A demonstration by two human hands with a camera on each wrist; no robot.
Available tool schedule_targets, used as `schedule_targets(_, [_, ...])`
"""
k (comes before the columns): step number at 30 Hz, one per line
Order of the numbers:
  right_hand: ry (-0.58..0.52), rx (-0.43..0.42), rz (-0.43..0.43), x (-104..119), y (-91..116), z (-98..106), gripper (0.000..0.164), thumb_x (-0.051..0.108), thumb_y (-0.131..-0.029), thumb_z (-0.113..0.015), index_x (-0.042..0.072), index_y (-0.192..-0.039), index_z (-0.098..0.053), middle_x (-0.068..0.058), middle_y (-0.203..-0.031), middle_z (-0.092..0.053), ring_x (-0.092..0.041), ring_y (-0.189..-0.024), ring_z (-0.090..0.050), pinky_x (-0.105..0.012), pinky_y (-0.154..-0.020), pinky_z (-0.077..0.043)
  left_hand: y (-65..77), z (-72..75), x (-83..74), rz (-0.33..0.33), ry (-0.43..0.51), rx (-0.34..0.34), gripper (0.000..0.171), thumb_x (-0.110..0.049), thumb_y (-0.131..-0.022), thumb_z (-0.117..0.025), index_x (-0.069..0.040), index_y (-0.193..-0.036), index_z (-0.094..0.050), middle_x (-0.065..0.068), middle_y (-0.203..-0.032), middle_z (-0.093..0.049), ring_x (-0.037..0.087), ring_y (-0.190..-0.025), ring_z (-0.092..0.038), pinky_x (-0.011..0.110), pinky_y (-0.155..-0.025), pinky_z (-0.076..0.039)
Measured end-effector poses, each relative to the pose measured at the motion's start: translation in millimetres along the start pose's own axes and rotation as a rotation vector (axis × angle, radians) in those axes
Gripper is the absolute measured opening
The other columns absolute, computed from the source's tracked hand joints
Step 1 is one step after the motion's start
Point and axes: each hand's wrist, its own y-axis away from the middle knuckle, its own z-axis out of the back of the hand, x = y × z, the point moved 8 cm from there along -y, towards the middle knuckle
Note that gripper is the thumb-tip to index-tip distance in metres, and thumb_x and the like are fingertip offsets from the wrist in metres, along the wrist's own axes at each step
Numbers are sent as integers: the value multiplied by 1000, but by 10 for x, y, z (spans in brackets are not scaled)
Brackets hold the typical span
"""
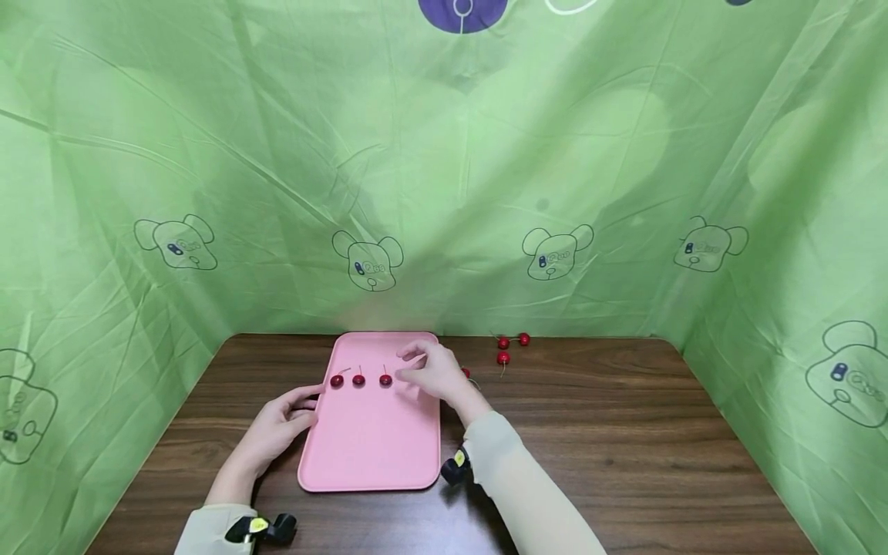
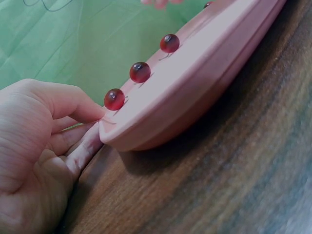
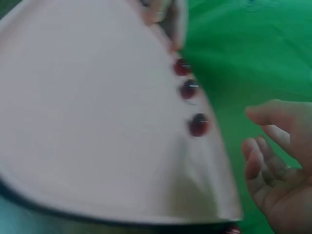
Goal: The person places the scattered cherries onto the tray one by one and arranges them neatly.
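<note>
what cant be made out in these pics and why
Head view: one cherry, partly hidden behind the right hand and wrist.
Head view: lettering on the green cloth, too small to read surely.
Left wrist view: the right hand, cut off by the top edge except some fingers.
Right wrist view: stems of the three cherries on the pink tray, blurred.
Right wrist view: a red thing, cut off by the bottom edge.

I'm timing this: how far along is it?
Looks done: three cherries lie in a row on the pink tray. In hand: the left hand touches its edge; the right hand, seemingly empty, is over it. Probably left: four more cherries on the table.
</note>
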Motion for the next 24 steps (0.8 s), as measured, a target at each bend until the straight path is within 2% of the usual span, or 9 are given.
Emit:
schedule_targets(4, [-26,11,34,90,94,229,34,17,-94,-87,7,-125,-76,-13,-124,-77,-17,-98,-71,-32,-80,-59,2,-3,3,3,-3,1,52,-2,-103,-72,1,-153,-59,24,-130,-70,15,-110,-73,21,-90,-57])
schedule_targets(10, [-53,-4,64,116,264,544,32,15,-94,-86,12,-124,-76,-6,-121,-76,-16,-100,-73,-33,-82,-61,13,-16,10,-5,0,3,52,-3,-103,-72,1,-153,-58,25,-131,-70,16,-110,-73,22,-89,-58])
schedule_targets(13, [-53,-4,67,92,365,663,32,15,-95,-86,12,-125,-76,-8,-123,-76,-16,-101,-74,-36,-84,-61,28,-16,24,4,2,5,52,-3,-104,-72,1,-154,-58,26,-133,-69,14,-110,-73,22,-90,-58])
schedule_targets(18, [-26,-11,111,88,559,798,33,15,-95,-85,6,-126,-75,-10,-119,-76,-19,-99,-75,-42,-86,-60,31,9,13,-5,-1,0,53,-1,-103,-71,1,-154,-58,26,-131,-70,12,-107,-73,21,-88,-58])
schedule_targets(22, [36,-58,147,73,750,882,27,14,-95,-85,8,-120,-77,-6,-109,-76,-17,-91,-73,-36,-80,-59,0,2,-3,-15,-10,7,53,-1,-103,-71,2,-154,-58,26,-131,-70,11,-108,-73,21,-88,-58])
schedule_targets(24, [65,-99,138,47,850,931,24,14,-94,-85,10,-116,-78,-2,-104,-75,-15,-86,-71,-31,-75,-58,-12,-12,-1,-12,-13,9,53,-1,-103,-72,2,-154,-58,26,-131,-70,11,-108,-72,21,-88,-58])
